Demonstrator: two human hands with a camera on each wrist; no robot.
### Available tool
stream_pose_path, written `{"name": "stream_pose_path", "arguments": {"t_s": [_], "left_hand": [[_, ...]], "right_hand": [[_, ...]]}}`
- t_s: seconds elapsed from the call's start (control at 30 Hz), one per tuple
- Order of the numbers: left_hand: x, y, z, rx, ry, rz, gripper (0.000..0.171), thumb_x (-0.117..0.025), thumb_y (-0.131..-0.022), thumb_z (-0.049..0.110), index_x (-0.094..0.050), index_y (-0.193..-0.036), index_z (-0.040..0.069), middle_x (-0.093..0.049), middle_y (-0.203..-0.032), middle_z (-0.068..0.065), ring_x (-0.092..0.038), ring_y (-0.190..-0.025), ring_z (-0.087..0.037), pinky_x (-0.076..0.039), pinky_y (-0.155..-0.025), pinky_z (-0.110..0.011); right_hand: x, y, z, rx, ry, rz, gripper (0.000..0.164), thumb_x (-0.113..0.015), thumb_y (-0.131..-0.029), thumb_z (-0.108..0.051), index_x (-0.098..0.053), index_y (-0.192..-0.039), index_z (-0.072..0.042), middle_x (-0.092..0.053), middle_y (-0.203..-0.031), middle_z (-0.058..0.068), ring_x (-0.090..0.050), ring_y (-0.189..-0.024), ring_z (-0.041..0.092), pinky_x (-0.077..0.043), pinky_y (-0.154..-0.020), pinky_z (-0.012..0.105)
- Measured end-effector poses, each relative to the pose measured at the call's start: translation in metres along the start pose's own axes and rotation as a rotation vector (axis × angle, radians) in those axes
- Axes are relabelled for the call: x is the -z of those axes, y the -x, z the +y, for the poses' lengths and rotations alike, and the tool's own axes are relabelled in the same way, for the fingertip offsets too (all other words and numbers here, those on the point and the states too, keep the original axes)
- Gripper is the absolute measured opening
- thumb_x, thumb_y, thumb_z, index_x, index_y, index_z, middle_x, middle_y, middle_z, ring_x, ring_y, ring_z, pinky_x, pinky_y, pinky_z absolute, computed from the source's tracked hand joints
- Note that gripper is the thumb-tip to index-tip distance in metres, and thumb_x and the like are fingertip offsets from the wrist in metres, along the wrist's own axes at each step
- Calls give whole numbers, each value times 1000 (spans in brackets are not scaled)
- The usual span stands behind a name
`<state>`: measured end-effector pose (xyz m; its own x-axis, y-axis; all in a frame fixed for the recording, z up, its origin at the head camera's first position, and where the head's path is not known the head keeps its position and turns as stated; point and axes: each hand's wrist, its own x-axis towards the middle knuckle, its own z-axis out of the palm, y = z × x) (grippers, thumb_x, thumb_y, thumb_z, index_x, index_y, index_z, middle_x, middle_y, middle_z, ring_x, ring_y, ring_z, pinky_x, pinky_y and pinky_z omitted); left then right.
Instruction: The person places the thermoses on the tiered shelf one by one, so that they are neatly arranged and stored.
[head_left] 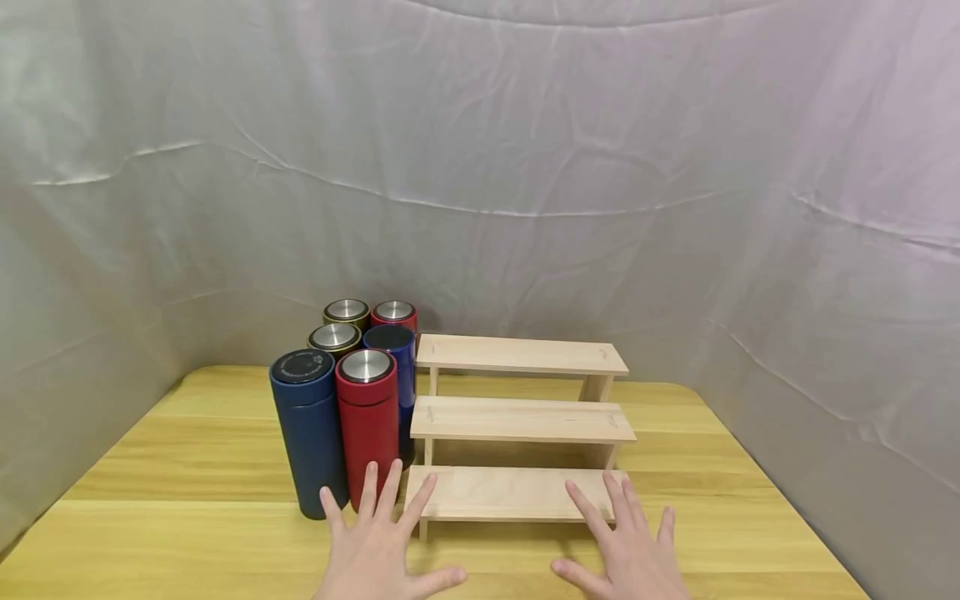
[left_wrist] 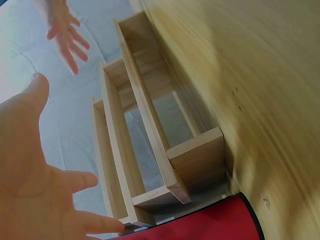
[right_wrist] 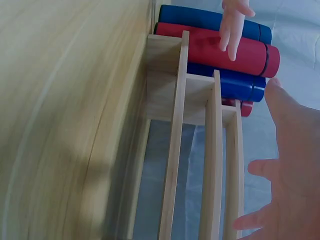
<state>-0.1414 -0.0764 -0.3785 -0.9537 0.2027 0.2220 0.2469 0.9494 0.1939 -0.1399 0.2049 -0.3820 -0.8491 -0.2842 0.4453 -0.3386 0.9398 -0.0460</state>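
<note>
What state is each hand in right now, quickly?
Left hand: spread open, holding nothing.
Right hand: spread open, holding nothing.

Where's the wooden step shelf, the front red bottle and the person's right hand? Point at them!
Wooden step shelf (head_left: 521, 419), head view: bare top of its middle step.
Front red bottle (head_left: 369, 433), head view: side of its body, below the lid.
Right hand (head_left: 632, 548), head view: back of the hand.
</note>
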Motion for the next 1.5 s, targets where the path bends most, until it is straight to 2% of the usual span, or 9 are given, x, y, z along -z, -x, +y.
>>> {"name": "stream_pose_path", "arguments": {"t_s": [0.13, 0.27, 0.47, 0.67, 0.83, 1.07, 1.33, 1.5], "left_hand": [[0, 0, -2, -25, 11, 51, 95, -35, -61, 85, -36, -137, 28, -31, -140, -16, -15, -129, -40, 1, -85, -74], [0, -1, -2, -40, 5, 73, 93, -36, -62, 84, -37, -136, 28, -33, -138, -16, -19, -128, -39, -3, -86, -73], [3, -1, -3, -44, 20, 100, 95, -34, -62, 85, -40, -135, 26, -38, -135, -14, -25, -127, -38, -6, -89, -71], [4, -2, -5, -45, 19, 156, 96, -31, -61, 86, -43, -133, 24, -44, -131, -12, -32, -124, -36, -12, -89, -71], [4, -2, -6, -86, 28, 215, 92, -37, -64, 83, -46, -131, 21, -48, -127, -11, -37, -121, -34, -18, -88, -69], [3, -1, -8, -133, 36, 283, 82, -50, -67, 75, -51, -127, 20, -54, -120, -10, -43, -116, -31, -25, -87, -66], [3, -2, -10, -172, 121, 380, 71, -60, -68, 66, -58, -119, 17, -59, -113, -6, -48, -111, -28, -29, -86, -63], [3, -2, -12, -162, 140, 374, 66, -65, -68, 59, -60, -117, 14, -58, -114, -6, -49, -110, -27, -31, -86, -61]], "right_hand": [[1, -2, 4, 4, -6, 11, 74, -59, -72, -60, -39, -133, -25, -38, -131, 24, -34, -120, 40, -22, -78, 74], [2, -3, 7, 9, -28, 31, 72, -61, -73, -55, -38, -133, -24, -39, -131, 23, -35, -119, 39, -24, -79, 73], [4, -4, 11, 26, -53, 72, 69, -63, -74, -50, -40, -132, -21, -42, -126, 23, -39, -114, 39, -30, -75, 70], [7, -7, 16, 15, -114, 85, 64, -64, -77, -44, -42, -131, -17, -42, -125, 23, -42, -111, 38, -33, -76, 66], [7, -9, 23, -16, -187, 83, 58, -64, -80, -37, -45, -130, -13, -41, -125, 25, -43, -109, 42, -34, -78, 62], [8, -9, 29, -81, -271, 36, 53, -61, -84, -33, -45, -129, -11, -40, -126, 28, -44, -106, 48, -35, -74, 65], [8, -10, 38, -155, -409, -26, 51, -57, -87, -30, -45, -129, -4, -37, -127, 30, -41, -108, 51, -33, -78, 67], [6, -12, 43, -170, -489, 7, 44, -58, -87, -24, -50, -125, -3, -42, -125, 26, -42, -109, 47, -34, -80, 65]]}}
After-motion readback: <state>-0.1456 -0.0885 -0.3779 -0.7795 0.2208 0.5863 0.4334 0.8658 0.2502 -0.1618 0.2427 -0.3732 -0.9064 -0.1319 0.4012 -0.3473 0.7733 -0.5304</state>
